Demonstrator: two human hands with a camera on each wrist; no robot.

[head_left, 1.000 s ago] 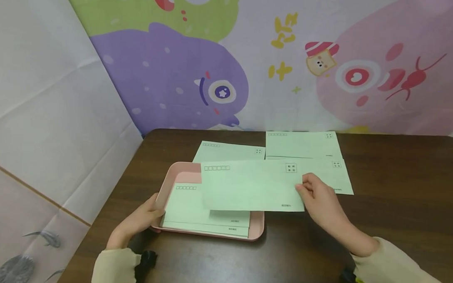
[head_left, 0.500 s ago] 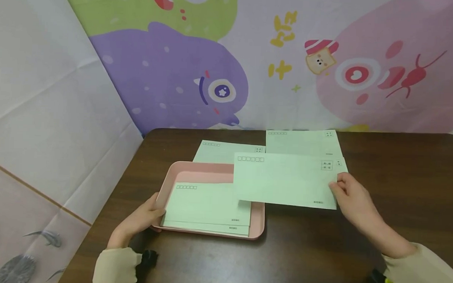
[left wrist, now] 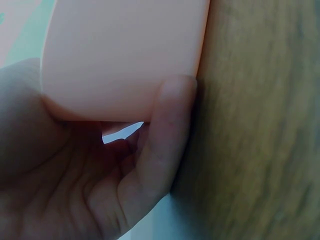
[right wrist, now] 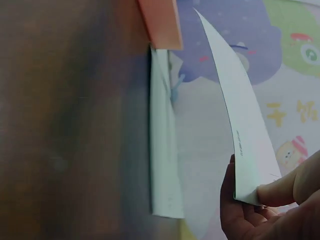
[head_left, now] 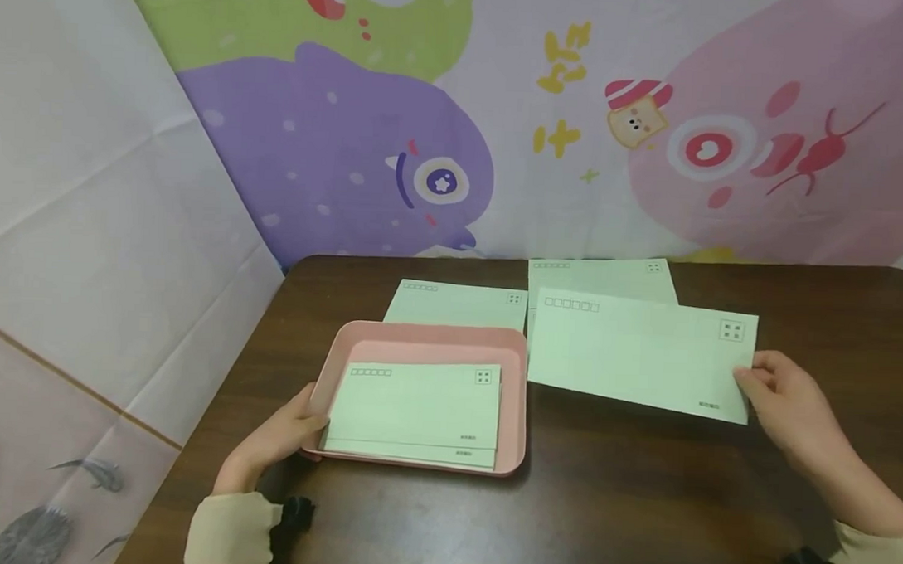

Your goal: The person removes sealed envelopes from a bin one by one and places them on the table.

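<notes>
My right hand (head_left: 794, 406) pinches the right edge of a pale green envelope (head_left: 643, 355) between thumb and fingers. In the right wrist view the held envelope (right wrist: 237, 100) bows and stands raised off the table. At the left, my left hand (head_left: 285, 430) grips the left side of a pink tray (head_left: 435, 335), thumb over the rim. The left wrist view shows a finger (left wrist: 172, 110) curled against the tray's outer wall (left wrist: 125, 55). Inside the tray lies a small stack of envelopes (head_left: 413, 405), their edges slightly offset.
Behind the tray lies another envelope (head_left: 458, 303), its lower part hidden. Farther right, an envelope (head_left: 601, 277) sits at the back of the dark wooden table (head_left: 428, 522), partly covered by the held one. A cartoon-printed cloth (head_left: 501, 151) hangs behind the table.
My right hand has carried its envelope rightward, away from over the tray, and the envelope now tilts down to the right. The left hand and tray have stayed in place.
</notes>
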